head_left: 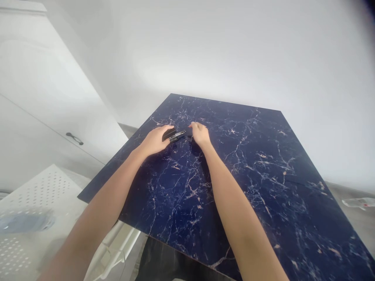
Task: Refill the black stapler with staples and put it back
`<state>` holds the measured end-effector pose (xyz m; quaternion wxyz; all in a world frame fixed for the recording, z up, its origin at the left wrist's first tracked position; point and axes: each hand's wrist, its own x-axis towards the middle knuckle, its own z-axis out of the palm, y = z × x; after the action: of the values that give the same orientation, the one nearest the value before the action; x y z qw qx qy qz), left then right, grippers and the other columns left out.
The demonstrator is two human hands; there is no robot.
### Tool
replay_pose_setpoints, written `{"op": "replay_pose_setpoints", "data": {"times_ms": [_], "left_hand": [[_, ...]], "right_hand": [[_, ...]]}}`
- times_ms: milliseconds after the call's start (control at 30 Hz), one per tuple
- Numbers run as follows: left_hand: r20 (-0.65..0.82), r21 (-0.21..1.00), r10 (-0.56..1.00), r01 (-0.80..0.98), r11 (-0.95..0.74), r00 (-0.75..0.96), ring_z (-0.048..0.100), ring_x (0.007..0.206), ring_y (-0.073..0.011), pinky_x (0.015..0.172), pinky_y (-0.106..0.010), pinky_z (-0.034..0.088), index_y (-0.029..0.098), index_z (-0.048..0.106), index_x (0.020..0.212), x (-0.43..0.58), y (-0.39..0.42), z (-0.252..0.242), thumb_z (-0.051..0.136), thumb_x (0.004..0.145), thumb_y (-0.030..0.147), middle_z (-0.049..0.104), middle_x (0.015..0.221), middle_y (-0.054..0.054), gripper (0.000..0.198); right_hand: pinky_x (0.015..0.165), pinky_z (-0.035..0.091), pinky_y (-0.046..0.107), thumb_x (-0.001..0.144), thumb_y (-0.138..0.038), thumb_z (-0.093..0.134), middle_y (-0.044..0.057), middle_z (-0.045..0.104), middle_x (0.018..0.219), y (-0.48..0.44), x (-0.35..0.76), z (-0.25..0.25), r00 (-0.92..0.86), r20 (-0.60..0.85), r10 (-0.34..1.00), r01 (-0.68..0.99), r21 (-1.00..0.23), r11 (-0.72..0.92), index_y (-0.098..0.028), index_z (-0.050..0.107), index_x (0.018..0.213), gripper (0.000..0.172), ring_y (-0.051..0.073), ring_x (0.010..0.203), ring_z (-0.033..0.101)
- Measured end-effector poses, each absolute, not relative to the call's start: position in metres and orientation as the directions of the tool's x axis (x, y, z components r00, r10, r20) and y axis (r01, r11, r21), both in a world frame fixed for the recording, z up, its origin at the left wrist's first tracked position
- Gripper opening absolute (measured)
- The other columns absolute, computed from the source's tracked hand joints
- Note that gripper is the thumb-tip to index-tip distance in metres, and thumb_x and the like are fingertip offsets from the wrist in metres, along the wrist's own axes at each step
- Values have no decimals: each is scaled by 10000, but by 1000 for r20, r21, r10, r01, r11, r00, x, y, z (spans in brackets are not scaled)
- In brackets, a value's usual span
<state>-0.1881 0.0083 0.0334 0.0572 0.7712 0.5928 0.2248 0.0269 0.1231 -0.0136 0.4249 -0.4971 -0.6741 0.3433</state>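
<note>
A small dark stapler-like object with a shiny metal top (177, 135) is over the blue marbled table (187, 187), a little above the middle of the view. My left hand (156, 139) is wrapped round its left end, the thumb and fingers on either side. The metal end points right, towards my right hand (200, 134). My right hand is a short gap away from it, its fingers curled together. Whether those fingers pinch something small cannot be made out.
A white cabinet with a dark handle (74, 138) stands at the left. Below it is a white perforated surface (43, 187) with a clear plastic bottle (26, 222). A white wall (234, 50) rises behind the table. Another clear item (359, 202) lies beyond the right edge.
</note>
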Motion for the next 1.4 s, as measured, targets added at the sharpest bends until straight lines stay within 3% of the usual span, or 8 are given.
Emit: {"op": "replay_pose_setpoints", "data": {"times_ms": [100, 233, 400, 667, 933, 1067, 1200, 1400], "left_hand": [[293, 355, 936, 887, -294, 193, 623, 1336, -308, 1177, -471, 476, 264, 552, 1487, -183, 8, 33, 588, 920, 174, 633, 1488, -51, 575], [321, 328, 938, 914, -238, 129, 656, 1289, -317, 1141, -476, 504, 262, 574, 1458, -174, 8, 31, 588, 910, 149, 682, 1420, -50, 560], [415, 334, 907, 916, -223, 69, 631, 1329, -321, 1148, -484, 500, 230, 577, 1455, -167, 9, 21, 559, 930, 152, 669, 1440, -76, 531], [452, 358, 890, 926, -124, -56, 638, 1306, -321, 1144, -508, 519, 265, 578, 1443, -161, 7, 17, 563, 898, 130, 686, 1406, -56, 561], [436, 396, 885, 918, -25, -164, 597, 1316, -387, 1135, -592, 466, 248, 560, 1454, -159, 9, 15, 536, 960, 194, 654, 1430, -107, 497], [469, 403, 870, 913, -54, -155, 584, 1318, -361, 1152, -559, 453, 246, 602, 1401, -160, 8, 19, 513, 1004, 270, 657, 1409, -103, 408], [543, 436, 821, 895, -94, -178, 602, 1276, -277, 1156, -458, 460, 249, 630, 1310, -157, 2, 31, 417, 1025, 184, 677, 1342, -73, 361], [427, 257, 899, 966, -17, -98, 585, 1278, -337, 1129, -525, 423, 281, 660, 1271, -159, -11, 58, 469, 903, 24, 694, 1326, -52, 488]], "right_hand": [[1046, 473, 543, 990, -581, 527, 159, 757, 906, 100, 8, -11, -151, 237, 960, 480, -831, 281, -225, 702, 771, 453, 385, 1106, 694], [1029, 475, 609, 1051, -689, 304, 219, 764, 951, 76, -15, -4, -157, 220, 963, 608, -746, 270, -189, 752, 841, 704, 419, 1080, 710], [1018, 512, 573, 1018, -774, 281, 211, 754, 942, 73, -32, 5, -248, 55, 967, 491, -853, 175, -166, 749, 852, 785, 405, 1090, 714], [506, 539, 350, 1025, -778, 244, 70, 593, 559, 82, -37, 7, -329, -105, 938, 407, -913, 41, -191, 671, 768, 770, 201, 476, 601], [1036, 501, 474, 1092, -516, 337, 135, 758, 1150, 62, -40, 0, -161, 132, 978, 455, -870, 193, -230, 683, 1190, 459, 330, 1132, 699], [1034, 497, 439, 1089, -388, 364, 123, 742, 1173, 53, -42, -1, -266, 307, 914, 529, -746, 405, -224, 699, 1131, 376, 301, 1120, 690], [1020, 501, 420, 1029, -223, 396, 159, 690, 1277, 55, -40, -1, -195, 289, 937, 635, -691, 345, -178, 661, 1237, 340, 291, 1134, 673], [1018, 474, 457, 899, -117, 479, 138, 733, 1204, 55, -40, -3, -199, 279, 939, 684, -647, 337, -177, 693, 1187, 363, 341, 1162, 604]]}}
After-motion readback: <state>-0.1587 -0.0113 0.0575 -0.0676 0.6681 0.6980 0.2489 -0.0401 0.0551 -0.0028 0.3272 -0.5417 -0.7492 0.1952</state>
